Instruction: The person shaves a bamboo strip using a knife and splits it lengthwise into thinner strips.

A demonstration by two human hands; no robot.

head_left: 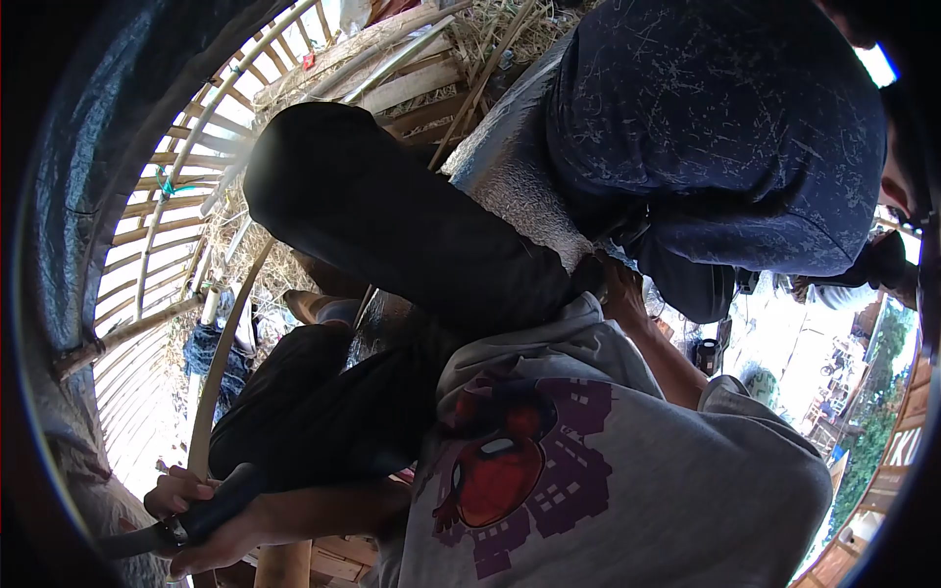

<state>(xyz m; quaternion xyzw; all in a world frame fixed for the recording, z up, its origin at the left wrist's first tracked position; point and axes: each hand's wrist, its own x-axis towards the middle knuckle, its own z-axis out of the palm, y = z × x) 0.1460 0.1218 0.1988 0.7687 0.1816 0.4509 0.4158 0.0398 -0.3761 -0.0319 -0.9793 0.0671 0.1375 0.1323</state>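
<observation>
At the lower left, my left hand (211, 524) is closed around the dark handle of a knife (230, 500). A metal collar shows at the handle's end, and the blade points left into shadow. A long, curved bamboo strip (227, 363) runs down to the fingers of this hand; whether they grip it too is unclear. My right hand (619, 286) is near the middle, by the dark trouser cuff and a silvery, crinkled sheet (520, 186). Its fingers are mostly hidden, so what they touch cannot be made out.
My legs in black trousers (392, 216) are bent in front of me. Another person in dark, patterned clothing (716, 137) sits close at upper right. A bamboo slat wall (147, 235) curves along the left. Wooden boards (412, 83) and straw (490, 34) lie at the top.
</observation>
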